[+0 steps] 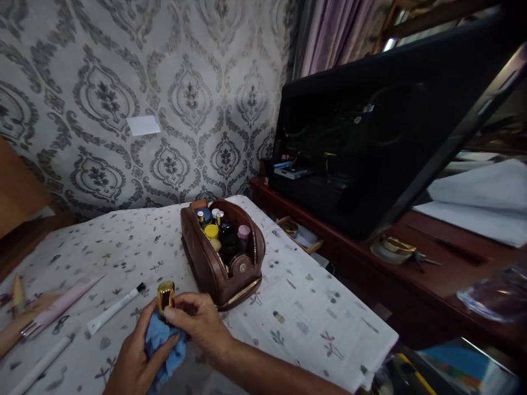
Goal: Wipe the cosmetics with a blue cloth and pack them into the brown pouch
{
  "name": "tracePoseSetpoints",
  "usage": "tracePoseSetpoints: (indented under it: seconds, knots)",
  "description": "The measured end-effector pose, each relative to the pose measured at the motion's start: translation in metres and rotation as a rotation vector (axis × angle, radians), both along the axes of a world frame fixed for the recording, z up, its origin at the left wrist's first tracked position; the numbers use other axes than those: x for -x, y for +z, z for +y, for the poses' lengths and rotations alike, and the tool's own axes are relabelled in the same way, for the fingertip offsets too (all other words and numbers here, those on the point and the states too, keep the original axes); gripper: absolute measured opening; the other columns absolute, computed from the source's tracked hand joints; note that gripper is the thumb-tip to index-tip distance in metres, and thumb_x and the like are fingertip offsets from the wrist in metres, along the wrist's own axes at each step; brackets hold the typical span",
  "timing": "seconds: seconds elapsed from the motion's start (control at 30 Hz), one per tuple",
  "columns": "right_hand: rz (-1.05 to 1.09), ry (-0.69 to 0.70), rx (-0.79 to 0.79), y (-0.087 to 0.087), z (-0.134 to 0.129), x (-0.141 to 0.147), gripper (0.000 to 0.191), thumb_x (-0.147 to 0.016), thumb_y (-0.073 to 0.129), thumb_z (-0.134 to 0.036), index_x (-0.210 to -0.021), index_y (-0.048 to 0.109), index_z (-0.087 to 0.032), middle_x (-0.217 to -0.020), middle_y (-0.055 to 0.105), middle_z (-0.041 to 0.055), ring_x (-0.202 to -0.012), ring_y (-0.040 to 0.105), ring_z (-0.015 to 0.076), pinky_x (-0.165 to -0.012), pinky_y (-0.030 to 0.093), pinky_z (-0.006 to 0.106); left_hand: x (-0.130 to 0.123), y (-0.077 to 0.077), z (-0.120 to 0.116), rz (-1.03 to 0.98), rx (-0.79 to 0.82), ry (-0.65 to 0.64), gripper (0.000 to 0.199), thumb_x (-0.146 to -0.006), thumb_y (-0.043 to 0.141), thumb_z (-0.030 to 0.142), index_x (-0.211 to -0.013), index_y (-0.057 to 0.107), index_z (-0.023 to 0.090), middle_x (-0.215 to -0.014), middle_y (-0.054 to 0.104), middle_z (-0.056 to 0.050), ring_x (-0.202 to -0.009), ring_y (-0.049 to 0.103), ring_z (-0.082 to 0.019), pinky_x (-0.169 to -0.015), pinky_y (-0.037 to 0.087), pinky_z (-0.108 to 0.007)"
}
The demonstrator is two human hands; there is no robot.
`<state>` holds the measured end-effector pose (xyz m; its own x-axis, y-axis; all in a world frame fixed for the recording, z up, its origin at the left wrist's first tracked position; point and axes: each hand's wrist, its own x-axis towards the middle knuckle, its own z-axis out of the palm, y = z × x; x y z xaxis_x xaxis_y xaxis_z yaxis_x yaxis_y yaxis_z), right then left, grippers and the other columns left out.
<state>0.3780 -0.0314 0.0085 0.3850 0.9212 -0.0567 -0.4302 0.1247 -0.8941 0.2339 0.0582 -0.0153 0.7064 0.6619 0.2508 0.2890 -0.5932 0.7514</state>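
Observation:
In front of me stands a small bottle with a shiny gold cap [166, 296], upright between my hands. My left hand [134, 351] is closed round a crumpled blue cloth [167, 356] that wraps the bottle's lower part. With thumb and fingers, my right hand [201, 323] grips the bottle just below its cap. The bottle's lower end is hidden by cloth and fingers. Just beyond sits an unzipped brown toiletry bag [197, 258], holding several jars and bottles, among them a yellow-lidded jar [212, 231] and a pink-capped one [244, 233].
On the patterned tablecloth [123, 236], a white tube with black cap [117, 308], a pink tube [61, 304] and a white stick-like item [41, 365] lie to the left. A dark red desk [436, 274] with a large black screen [349, 137] stands at right.

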Motion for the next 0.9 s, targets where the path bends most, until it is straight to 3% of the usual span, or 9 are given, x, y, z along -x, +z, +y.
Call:
tracePoseSetpoints:
  seconds: [0.13, 0.23, 0.33, 0.5, 0.6, 0.7, 0.77, 0.9]
  knots:
    - [-0.074, -0.150, -0.133, 0.022, -0.012, -0.006, 0.042, -0.062, 0.085, -0.053, -0.075, 0.070, -0.016, -0.070, 0.054, -0.0034, -0.067, 0.047, 0.0102, -0.065, 0.039, 0.023, 0.002, 0.014, -0.001, 0.073, -0.297, -0.073, 0.063, -0.092, 0.058, 0.041, -0.149, 0.036, 0.028, -0.135, 0.066, -0.005, -0.113, 0.069, -0.026, -0.086, 0.061, -0.028]
    - [-0.091, -0.188, -0.229, 0.044, -0.030, -0.019, 0.037, -0.074, 0.078, -0.051, -0.079, 0.065, -0.017, -0.074, 0.057, -0.0022, -0.067, 0.049, 0.0104, -0.064, 0.042, 0.023, -0.005, 0.038, -0.009, 0.085, -0.495, -0.203, 0.067, -0.093, 0.055, 0.035, -0.153, 0.026, 0.031, -0.134, 0.066, -0.004, -0.107, 0.072, -0.023, -0.084, 0.060, -0.025]
    - [-0.078, -0.163, -0.283, 0.068, -0.052, -0.041, 0.034, -0.082, 0.073, -0.050, -0.083, 0.057, -0.019, -0.076, 0.062, -0.0006, -0.068, 0.055, 0.0114, -0.063, 0.047, 0.023, -0.021, 0.067, -0.017, 0.042, -0.631, -0.313, 0.056, -0.095, 0.045, 0.028, -0.149, 0.034, 0.032, -0.131, 0.067, -0.005, -0.110, 0.069, -0.023, -0.087, 0.059, -0.028]
    - [-0.243, -0.188, -0.189, 0.093, -0.079, -0.091, 0.034, -0.088, 0.065, -0.052, -0.090, 0.051, -0.021, -0.077, 0.065, 0.0007, -0.064, 0.060, 0.0121, -0.051, 0.046, 0.020, -0.061, 0.109, -0.022, 0.032, -0.654, -0.386, 0.044, -0.091, 0.039, 0.009, -0.129, 0.052, 0.027, -0.106, 0.067, -0.007, -0.091, 0.066, -0.020, -0.069, 0.052, -0.028]
    - [-0.455, -0.247, -0.085, 0.101, -0.081, -0.119, 0.035, -0.089, 0.065, -0.052, -0.086, 0.054, -0.019, -0.064, 0.057, -0.0035, -0.053, 0.050, 0.0088, -0.045, 0.037, 0.018, -0.087, 0.124, -0.018, 0.023, -0.734, -0.397, 0.033, -0.093, 0.042, 0.013, -0.121, 0.056, 0.021, -0.093, 0.062, -0.006, -0.081, 0.059, -0.020, -0.066, 0.047, -0.032]
    - [-0.640, -0.241, 0.011, 0.107, -0.075, -0.140, 0.032, -0.091, 0.062, -0.047, -0.087, 0.061, -0.016, -0.063, 0.052, -0.0047, -0.052, 0.043, 0.0075, -0.048, 0.033, 0.020, -0.111, 0.134, -0.014, 0.034, -0.883, -0.379, 0.015, -0.093, 0.049, 0.019, -0.099, 0.062, 0.019, -0.079, 0.058, -0.004, -0.075, 0.053, -0.022, -0.065, 0.044, -0.035]
    - [-0.751, -0.217, 0.040, 0.110, -0.068, -0.150, 0.030, -0.091, 0.062, -0.043, -0.087, 0.065, -0.014, -0.067, 0.056, -0.0031, -0.057, 0.046, 0.0084, -0.051, 0.034, 0.021, -0.125, 0.138, -0.012, 0.092, -0.983, -0.360, 0.013, -0.090, 0.050, 0.017, -0.089, 0.063, 0.020, -0.079, 0.059, -0.005, -0.078, 0.053, -0.025, -0.066, 0.045, -0.038]
    - [-1.014, -0.253, 0.063, 0.113, -0.056, -0.161, 0.019, -0.087, 0.068, -0.034, -0.086, 0.067, -0.015, -0.073, 0.063, -0.0013, -0.065, 0.052, 0.0109, -0.058, 0.035, 0.023, -0.144, 0.144, -0.011, 0.274, -1.072, -0.410, 0.023, -0.077, 0.050, 0.011, -0.094, 0.065, 0.017, -0.096, 0.065, -0.011, -0.095, 0.058, -0.032, -0.077, 0.051, -0.047]
